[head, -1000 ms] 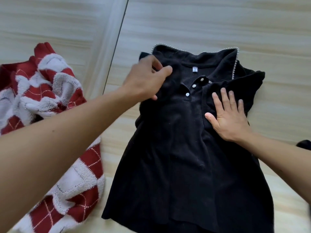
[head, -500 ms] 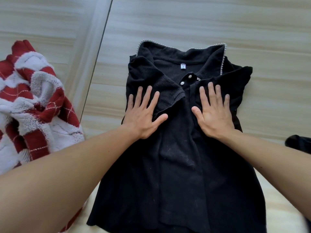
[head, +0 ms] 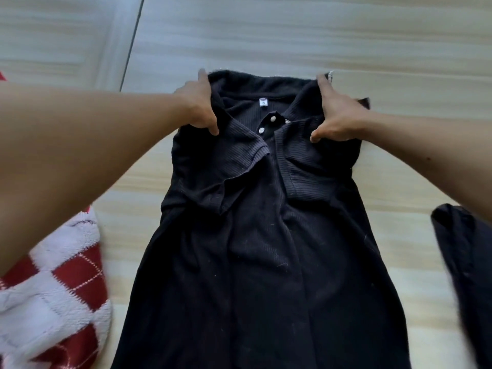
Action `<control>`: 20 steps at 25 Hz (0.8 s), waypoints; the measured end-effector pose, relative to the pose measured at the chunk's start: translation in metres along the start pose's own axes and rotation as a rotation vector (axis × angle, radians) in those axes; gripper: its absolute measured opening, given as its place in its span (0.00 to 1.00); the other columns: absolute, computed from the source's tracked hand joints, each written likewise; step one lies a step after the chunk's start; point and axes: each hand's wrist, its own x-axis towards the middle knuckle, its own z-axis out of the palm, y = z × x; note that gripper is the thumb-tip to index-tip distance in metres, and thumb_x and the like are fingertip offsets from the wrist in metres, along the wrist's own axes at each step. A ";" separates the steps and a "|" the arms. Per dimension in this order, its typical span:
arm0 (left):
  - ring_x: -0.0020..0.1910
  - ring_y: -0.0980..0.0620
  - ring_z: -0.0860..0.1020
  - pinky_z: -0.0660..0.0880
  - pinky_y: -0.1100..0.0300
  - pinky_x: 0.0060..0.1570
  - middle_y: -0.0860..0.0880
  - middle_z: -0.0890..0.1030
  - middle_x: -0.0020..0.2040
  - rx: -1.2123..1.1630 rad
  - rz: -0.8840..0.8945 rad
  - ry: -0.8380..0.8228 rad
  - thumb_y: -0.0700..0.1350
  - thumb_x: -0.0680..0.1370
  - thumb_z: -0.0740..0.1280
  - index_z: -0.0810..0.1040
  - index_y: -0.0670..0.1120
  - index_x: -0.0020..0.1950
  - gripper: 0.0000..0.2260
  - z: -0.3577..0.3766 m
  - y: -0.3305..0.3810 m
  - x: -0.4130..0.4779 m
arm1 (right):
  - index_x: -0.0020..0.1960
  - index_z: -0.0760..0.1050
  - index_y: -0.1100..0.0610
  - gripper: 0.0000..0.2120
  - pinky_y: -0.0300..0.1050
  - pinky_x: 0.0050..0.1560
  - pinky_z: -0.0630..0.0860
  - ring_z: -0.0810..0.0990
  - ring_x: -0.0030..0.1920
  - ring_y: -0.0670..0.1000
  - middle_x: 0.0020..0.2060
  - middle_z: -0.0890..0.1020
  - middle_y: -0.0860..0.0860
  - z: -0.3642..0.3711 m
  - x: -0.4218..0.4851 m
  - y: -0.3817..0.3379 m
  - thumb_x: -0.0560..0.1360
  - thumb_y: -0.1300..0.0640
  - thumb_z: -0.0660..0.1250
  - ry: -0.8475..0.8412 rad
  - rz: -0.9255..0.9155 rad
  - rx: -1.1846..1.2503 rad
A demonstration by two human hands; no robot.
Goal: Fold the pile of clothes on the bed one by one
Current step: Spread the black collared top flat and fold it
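The bed [head: 306, 41], covered in a pale wood-grain pattern, fills the view; a seam runs down its upper left part, and bare bed lies open beyond the collar and along both flanks of the middle garment. Three garments are visible. The largest, a black ribbed polo dress [head: 255, 262], lies face up in the centre, collar away from the person, skirt spreading toward the near edge of the view and cut off there. Both its sides are folded inward, the short sleeves lying over the chest. At lower left a red and white fleece garment [head: 53, 302] lies crumpled just beside the dress's hem, partly under the left forearm and cut off by the frame. At the right edge a second dark garment [head: 463, 262] is apart from the dress with a strip of bare bed between.

Two hands work at the shoulders. The left hand [head: 198, 107] has a closed grip on the left shoulder by the collar, fingers beneath the fabric, thumb on top. The right hand [head: 335, 115] grips the right shoulder the same way. Between them sit two white buttons [head: 273, 119] on the placket and one small white label [head: 263, 102] inside the neck.
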 end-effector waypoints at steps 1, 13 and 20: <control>0.61 0.34 0.78 0.77 0.47 0.53 0.36 0.76 0.65 0.020 0.020 0.010 0.48 0.68 0.81 0.68 0.41 0.74 0.39 0.002 0.000 -0.002 | 0.79 0.52 0.53 0.50 0.56 0.65 0.74 0.75 0.65 0.66 0.67 0.74 0.64 0.001 -0.005 0.000 0.66 0.57 0.79 0.018 0.003 -0.013; 0.48 0.41 0.73 0.65 0.45 0.49 0.44 0.78 0.47 -0.035 0.705 0.555 0.43 0.69 0.65 0.73 0.43 0.50 0.10 -0.005 -0.040 -0.209 | 0.56 0.78 0.60 0.17 0.53 0.51 0.71 0.74 0.51 0.60 0.49 0.74 0.60 -0.005 -0.244 0.015 0.66 0.63 0.70 0.559 -0.286 0.238; 0.45 0.49 0.72 0.70 0.49 0.52 0.53 0.72 0.46 0.032 0.703 0.014 0.60 0.77 0.63 0.70 0.48 0.52 0.16 0.092 -0.095 -0.286 | 0.41 0.66 0.53 0.12 0.48 0.41 0.68 0.67 0.39 0.51 0.41 0.67 0.46 0.106 -0.372 0.034 0.70 0.50 0.68 0.145 -0.328 0.242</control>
